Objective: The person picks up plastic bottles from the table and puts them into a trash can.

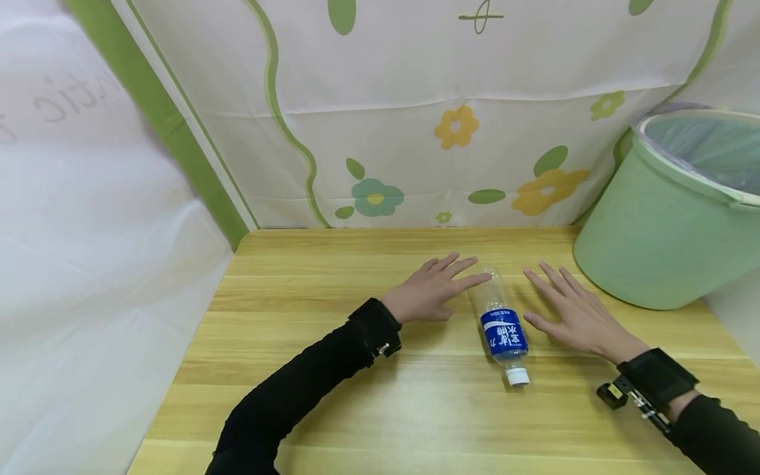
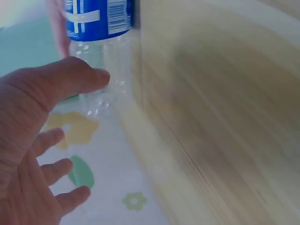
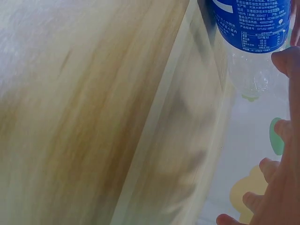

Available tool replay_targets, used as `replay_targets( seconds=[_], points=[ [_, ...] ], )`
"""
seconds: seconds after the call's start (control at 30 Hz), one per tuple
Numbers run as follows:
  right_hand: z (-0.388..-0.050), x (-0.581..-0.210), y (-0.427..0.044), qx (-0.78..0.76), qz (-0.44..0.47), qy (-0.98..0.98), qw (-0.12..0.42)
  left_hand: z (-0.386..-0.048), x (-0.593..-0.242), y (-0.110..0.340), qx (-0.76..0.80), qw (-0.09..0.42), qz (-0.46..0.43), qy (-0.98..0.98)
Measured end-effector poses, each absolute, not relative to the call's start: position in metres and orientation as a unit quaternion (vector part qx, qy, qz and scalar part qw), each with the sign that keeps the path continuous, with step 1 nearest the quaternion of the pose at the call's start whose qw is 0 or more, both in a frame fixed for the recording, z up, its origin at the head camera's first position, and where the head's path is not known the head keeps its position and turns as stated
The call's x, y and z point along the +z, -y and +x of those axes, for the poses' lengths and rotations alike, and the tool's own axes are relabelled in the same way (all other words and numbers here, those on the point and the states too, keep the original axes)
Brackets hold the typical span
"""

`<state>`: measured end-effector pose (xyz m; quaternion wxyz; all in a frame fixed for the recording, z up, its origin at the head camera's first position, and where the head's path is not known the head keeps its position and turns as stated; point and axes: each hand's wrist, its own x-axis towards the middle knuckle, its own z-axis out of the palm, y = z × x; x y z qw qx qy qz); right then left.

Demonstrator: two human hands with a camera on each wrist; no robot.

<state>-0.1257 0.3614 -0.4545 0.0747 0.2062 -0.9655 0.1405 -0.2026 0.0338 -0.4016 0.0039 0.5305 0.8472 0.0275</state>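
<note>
A clear plastic bottle (image 1: 505,333) with a blue label and white cap lies on its side on the wooden table (image 1: 368,409). Its cap points toward me and its base away. To its left is my left hand (image 1: 436,290), fingers spread, one fingertip overlapping the clear base end; I cannot tell if they touch. My right hand (image 1: 582,320) hovers on the other side with fingers extended, apart from the label. The left wrist view has the thumb (image 2: 79,77) in front of the clear bottle part. In the right wrist view, the bottle's label (image 3: 255,23) faces the right thumb.
A green bin (image 1: 659,224) lined with a clear bag stands at the right, beyond my right hand. Behind the table's back edge hangs a white flower-patterned cloth (image 1: 410,145). White cloth (image 1: 89,277) also covers the left side.
</note>
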Motion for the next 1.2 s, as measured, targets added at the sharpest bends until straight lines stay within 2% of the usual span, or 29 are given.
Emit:
replay_targets(
  seconds=[0.17,0.4,0.6,1.0,1.2],
  points=[
    [-0.124,-0.455,-0.362,0.140,0.203,0.966,0.073,-0.209,-0.408,-0.054,0.005,0.006,0.543,-0.840],
    [-0.123,-0.456,-0.365,0.137,0.205,0.966,0.072,-0.219,-0.422,-0.073,-0.031,-0.028,0.551,-0.833],
    [-0.122,-0.453,-0.365,0.144,0.207,0.965,0.070,-0.226,-0.434,-0.082,-0.055,-0.031,0.566,-0.822],
    [-0.122,-0.447,-0.370,0.149,0.206,0.964,0.081,-0.231,-0.441,-0.084,-0.053,-0.045,0.576,-0.814],
    [-0.122,-0.441,-0.372,0.154,0.181,0.969,0.063,-0.231,-0.438,-0.077,-0.045,-0.062,0.573,-0.816]
  ],
)
